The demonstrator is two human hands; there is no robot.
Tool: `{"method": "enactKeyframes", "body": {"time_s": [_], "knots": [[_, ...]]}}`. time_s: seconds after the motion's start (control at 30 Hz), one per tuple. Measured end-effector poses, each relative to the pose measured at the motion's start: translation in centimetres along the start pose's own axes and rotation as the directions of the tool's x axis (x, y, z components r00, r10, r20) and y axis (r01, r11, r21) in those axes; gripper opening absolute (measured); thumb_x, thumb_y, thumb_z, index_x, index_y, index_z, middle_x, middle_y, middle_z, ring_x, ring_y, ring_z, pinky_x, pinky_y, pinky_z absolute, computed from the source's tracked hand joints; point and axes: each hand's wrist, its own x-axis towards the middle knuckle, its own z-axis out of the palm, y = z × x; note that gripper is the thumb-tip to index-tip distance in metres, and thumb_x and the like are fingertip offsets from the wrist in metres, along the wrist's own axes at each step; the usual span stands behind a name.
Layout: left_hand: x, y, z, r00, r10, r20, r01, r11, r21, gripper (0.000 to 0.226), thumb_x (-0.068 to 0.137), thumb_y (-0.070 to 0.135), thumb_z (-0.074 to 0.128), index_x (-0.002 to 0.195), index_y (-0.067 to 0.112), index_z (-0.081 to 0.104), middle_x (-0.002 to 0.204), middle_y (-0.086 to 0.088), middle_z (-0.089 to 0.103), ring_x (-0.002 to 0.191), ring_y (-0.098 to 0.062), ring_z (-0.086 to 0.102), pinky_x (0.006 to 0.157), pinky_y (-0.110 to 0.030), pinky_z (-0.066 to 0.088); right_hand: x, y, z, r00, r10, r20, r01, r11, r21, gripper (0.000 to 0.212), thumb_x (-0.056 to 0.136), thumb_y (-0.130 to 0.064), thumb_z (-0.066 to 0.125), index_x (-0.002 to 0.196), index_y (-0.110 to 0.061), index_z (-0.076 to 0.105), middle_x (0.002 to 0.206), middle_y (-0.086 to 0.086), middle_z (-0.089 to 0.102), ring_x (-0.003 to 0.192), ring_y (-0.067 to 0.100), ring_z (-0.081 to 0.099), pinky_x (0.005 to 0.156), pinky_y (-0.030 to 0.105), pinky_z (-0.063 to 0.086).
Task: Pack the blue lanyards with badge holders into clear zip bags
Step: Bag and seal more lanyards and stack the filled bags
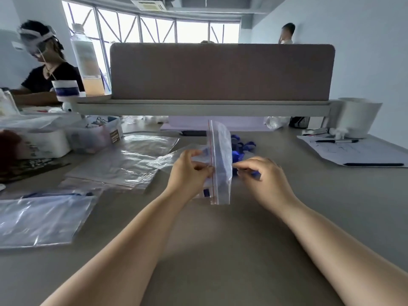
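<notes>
meanwhile both hands' fingers (199, 167) pinch a zip bag (220, 164), hiding blue lanyards (242, 146); spare bags (123, 164) lie left

Two hands (187, 173) (265, 175) on one zip bag (220, 162); one heap of blue lanyards (241, 146), number uncountable; two pens (336, 141) (375, 164); one bottle (87, 60); two other people (44, 69) (287, 33).

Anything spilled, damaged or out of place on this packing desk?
Nothing stands out. Both hands, left and right, hold a clear zip bag upright; blue lanyards lie heaped behind it, and spare bags lie loosely overlapped, undamaged.
</notes>
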Motion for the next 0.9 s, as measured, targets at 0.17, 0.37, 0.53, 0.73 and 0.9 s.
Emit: {"method": "enactKeyframes", "body": {"time_s": [0.17,0.37,0.53,0.73,0.9], "knots": [[-0.8,0.3,0.3,0.996,0.058,0.066,-0.05,0.991,-0.124,0.02,0.077,0.01,0.074,0.089,0.023,0.066,0.088,-0.004,0.074,0.078,-0.016,0.07,0.07,-0.022,0.054,-0.3,-1.7,-0.1,0.993,0.107,0.056,-0.117,0.964,0.239,0.016,0.085,-0.015,0.067,0.099,-0.021,0.074,0.09,-0.012,0.071,0.084,0.0,0.064,0.079,0.016,0.047],[-1.7,0.5,1.0,0.981,0.168,0.094,-0.157,0.982,-0.108,0.017,0.075,0.009,0.076,0.081,0.023,0.07,0.081,0.003,0.073,0.072,-0.006,0.068,0.069,-0.018,0.053,-0.3,-2.5,-0.2,0.983,0.168,0.08,-0.185,0.921,0.343,0.008,0.086,-0.022,0.066,0.087,-0.018,0.073,0.082,-0.005,0.072,0.077,0.005,0.064,0.075,0.02,0.048],[-2.2,0.6,1.7,0.959,0.255,0.123,-0.249,0.967,-0.06,0.013,0.075,0.012,0.076,0.085,0.02,0.074,0.081,0.0,0.075,0.076,-0.013,0.071,0.077,-0.033,0.057,-0.3,-2.8,-0.4,0.97,0.232,0.076,-0.242,0.877,0.414,0.015,0.082,-0.027,0.071,0.082,-0.013,0.072,0.075,-0.003,0.071,0.069,0.004,0.062,0.068,0.015,0.047],[-2.5,0.4,1.9,0.955,0.267,0.131,-0.259,0.963,-0.073,0.018,0.072,0.017,0.079,0.082,0.03,0.072,0.074,0.002,0.074,0.066,-0.01,0.067,0.074,-0.034,0.054,-0.2,-3.0,-0.5,0.956,0.28,0.084,-0.29,0.87,0.399,0.005,0.082,-0.018,0.07,0.078,-0.018,0.072,0.074,-0.005,0.07,0.068,0.001,0.061,0.066,0.01,0.045],[-2.8,0.9,1.6,0.97,0.207,0.126,-0.19,0.973,-0.133,0.011,0.078,0.019,0.075,0.088,0.017,0.072,0.076,-0.001,0.074,0.076,-0.022,0.07,0.069,-0.033,0.055,-0.1,-3.4,-0.7,0.955,0.283,0.085,-0.29,0.844,0.451,0.016,0.085,-0.011,0.065,0.074,-0.023,0.07,0.069,-0.01,0.068,0.064,-0.006,0.06,0.066,0.006,0.045]]}}
